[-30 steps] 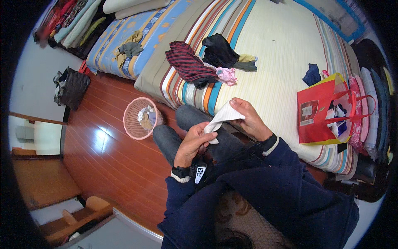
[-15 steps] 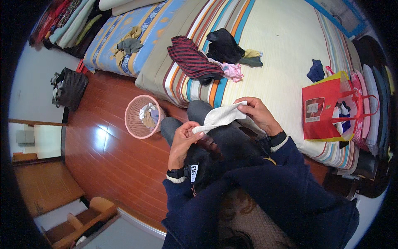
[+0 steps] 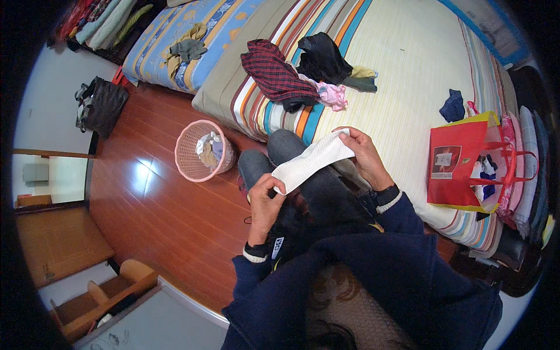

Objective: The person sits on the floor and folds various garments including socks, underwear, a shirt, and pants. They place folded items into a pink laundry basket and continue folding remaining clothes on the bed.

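A strip of white ribbed cloth (image 3: 312, 162) is stretched between my two hands above my knees; its exact kind I cannot make out. My left hand (image 3: 265, 197) pinches the lower left end between thumb and fingers. At the upper right end, my right hand (image 3: 363, 153) grips the other corner, thumb on top. The cloth lies nearly flat, slanting up to the right. Beyond it on the striped bed are a red and black plaid garment (image 3: 274, 73), a black garment (image 3: 322, 58) and a pink patterned cloth (image 3: 332, 96).
Left of my knees stands a pink plastic basket (image 3: 182, 156) with small cloth items inside. A red bag (image 3: 458, 154) holding clothes rests on the bed's right side, near a dark blue cloth (image 3: 452, 106). A black bag (image 3: 106, 105) sits on the wooden floor (image 3: 146, 204) by the wall.
The white cloth, folded or bunched before, is now spread flatter and pulled straighter between my hands. My left hand has moved slightly down and turned.
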A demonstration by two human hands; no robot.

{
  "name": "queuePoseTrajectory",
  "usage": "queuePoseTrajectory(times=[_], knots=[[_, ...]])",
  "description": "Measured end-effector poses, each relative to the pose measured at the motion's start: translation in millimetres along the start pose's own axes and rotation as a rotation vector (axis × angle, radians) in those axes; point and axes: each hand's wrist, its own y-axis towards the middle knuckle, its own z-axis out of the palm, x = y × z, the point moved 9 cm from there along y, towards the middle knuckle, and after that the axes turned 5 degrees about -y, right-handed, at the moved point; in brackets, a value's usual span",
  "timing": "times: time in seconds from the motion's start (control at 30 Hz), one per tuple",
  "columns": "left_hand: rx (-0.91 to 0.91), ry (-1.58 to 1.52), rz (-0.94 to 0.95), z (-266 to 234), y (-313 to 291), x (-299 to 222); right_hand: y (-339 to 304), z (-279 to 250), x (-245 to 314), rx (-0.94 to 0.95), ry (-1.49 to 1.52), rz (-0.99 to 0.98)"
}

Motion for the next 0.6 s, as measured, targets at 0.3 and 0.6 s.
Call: queuePoseTrajectory(times=[0.3, 0.6], knots=[[-0.201, -0.051, 0.021, -11.9, 15.0, -11.1, -10.4, 6.8, -13.1, 0.295, 0.258, 0.183], [-0.24, -0.749, -0.463, 7.3, 4.4, 37.9, -13.4, 2.6, -38.3, 0.169, 0.035, 0.289]])
